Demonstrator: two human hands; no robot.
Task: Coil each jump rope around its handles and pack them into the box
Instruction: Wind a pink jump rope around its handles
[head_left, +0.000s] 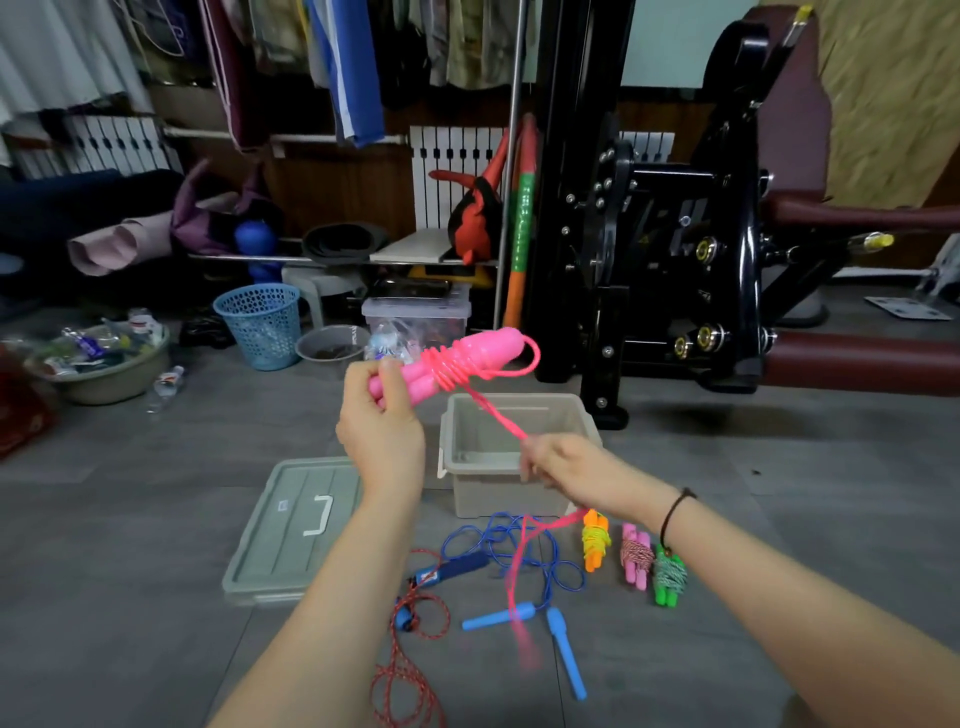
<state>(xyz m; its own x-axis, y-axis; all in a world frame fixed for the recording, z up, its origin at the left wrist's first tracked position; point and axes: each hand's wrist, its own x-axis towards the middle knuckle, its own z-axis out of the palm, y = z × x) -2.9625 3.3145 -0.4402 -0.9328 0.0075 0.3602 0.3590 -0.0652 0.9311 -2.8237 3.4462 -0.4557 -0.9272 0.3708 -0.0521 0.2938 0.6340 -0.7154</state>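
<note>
My left hand (382, 415) grips the two pink handles (467, 356) held together, with several turns of pink rope wound around their middle. My right hand (561, 460) pinches the pink rope (496, 415) below them; its loose tail hangs down to the floor. The grey box (519, 454) stands open behind my hands, and nothing shows inside it. On the floor lie a loose blue rope with light blue handles (563, 649), a red speckled rope with dark blue handles (415, 670), and three coiled ropes: orange (595, 540), pink (636, 556), green (667, 574).
The box's grey lid (296, 530) lies flat on the floor at the left. A black exercise machine (675, 249) stands at the right rear. A blue basket (260, 325), basins, a clear bin and a clothes rack crowd the back.
</note>
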